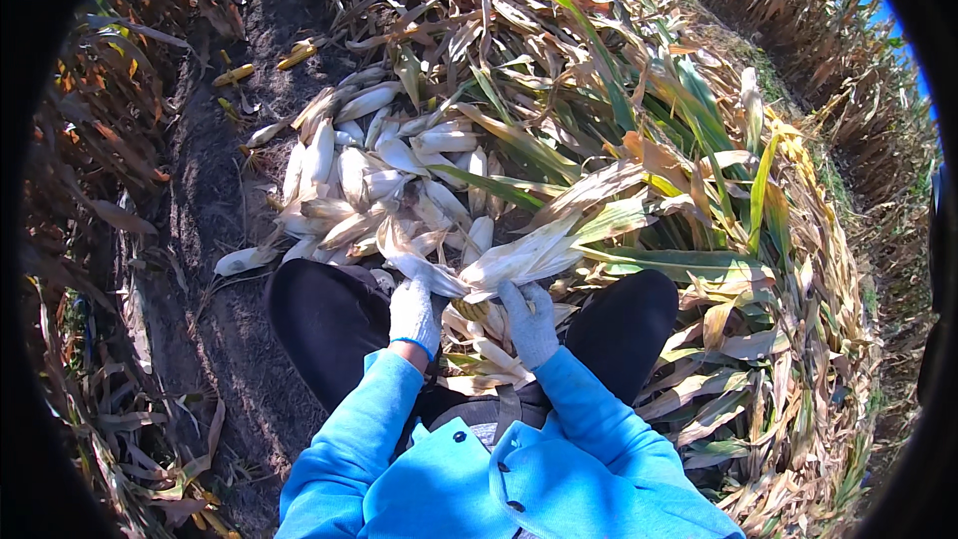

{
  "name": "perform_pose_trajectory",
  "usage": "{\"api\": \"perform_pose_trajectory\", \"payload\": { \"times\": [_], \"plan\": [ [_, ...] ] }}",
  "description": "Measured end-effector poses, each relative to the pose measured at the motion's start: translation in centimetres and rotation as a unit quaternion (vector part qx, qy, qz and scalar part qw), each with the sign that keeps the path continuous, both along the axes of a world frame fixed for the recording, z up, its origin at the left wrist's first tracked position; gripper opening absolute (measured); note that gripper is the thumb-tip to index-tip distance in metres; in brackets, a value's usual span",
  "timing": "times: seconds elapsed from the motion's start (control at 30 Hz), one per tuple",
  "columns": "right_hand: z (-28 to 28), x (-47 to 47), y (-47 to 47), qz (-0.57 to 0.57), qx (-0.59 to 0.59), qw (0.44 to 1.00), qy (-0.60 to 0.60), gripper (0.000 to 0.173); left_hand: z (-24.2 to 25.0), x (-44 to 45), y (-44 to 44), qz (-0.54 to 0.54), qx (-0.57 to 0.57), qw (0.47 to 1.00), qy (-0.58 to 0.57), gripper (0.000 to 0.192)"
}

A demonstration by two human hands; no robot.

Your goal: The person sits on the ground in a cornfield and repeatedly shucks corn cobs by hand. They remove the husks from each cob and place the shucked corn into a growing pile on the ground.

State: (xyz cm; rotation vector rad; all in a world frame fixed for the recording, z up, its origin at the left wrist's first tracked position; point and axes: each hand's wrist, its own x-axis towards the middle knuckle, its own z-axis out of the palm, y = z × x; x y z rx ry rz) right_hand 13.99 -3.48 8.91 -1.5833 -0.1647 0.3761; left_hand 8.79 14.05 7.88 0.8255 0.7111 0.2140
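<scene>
Between my knees, both gloved hands are at an ear of corn (471, 310) with its pale husk pulled apart; a bit of yellow kernels shows under it. My left hand (416, 314), in a white knit glove with a blue cuff edge, grips the husk on the left side. On the right side, my right hand (530, 322), in a grey-white glove, grips the husk (524, 258) that spreads up and to the right. The fingertips are partly hidden by the husk. Just beyond my hands lies a pile of corn ears in pale husks (382, 176).
Dry corn stalks and leaves (673, 112) are heaped ahead and to the right. Bare soil (224, 344) runs along the left, with husked yellow ears (233, 75) at the upper left. Loose husks (490, 363) lie between my legs. Standing corn (823, 7) borders the upper right.
</scene>
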Motion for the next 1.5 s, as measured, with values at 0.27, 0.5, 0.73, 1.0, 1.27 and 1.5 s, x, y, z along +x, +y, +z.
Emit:
{"api": "perform_pose_trajectory", "payload": {
  "times": [0.27,0.5,0.73,1.0,1.27,1.5],
  "plan": [
    [0.6,-0.2,0.3,0.111,-0.100,0.989,-0.010,0.041,-0.1,-0.2,-1.9,-0.067,0.016,0.997,0.036,0.027],
    [2.1,-1.9,1.3,0.013,-0.006,0.987,-0.161,0.021,-0.4,0.1,-1.7,-0.052,-0.250,0.967,0.000,0.026],
    [2.8,1.4,1.5,-0.260,0.234,0.921,0.169,0.019,0.8,-1.6,-4.2,-0.358,0.546,0.758,-0.014,0.071],
    [3.1,-1.2,2.3,-0.027,0.018,0.985,-0.168,0.025,0.3,-0.7,-3.8,-0.400,0.490,0.767,-0.106,0.052],
    [4.3,2.5,1.6,0.285,-0.156,0.854,-0.408,0.028,0.8,-1.5,-3.1,-0.396,0.350,0.838,-0.137,0.042],
    [7.9,4.5,3.4,0.010,0.193,0.957,0.216,0.019,3.2,0.7,-2.5,-0.474,0.277,0.831,-0.086,0.053]
  ]
}}
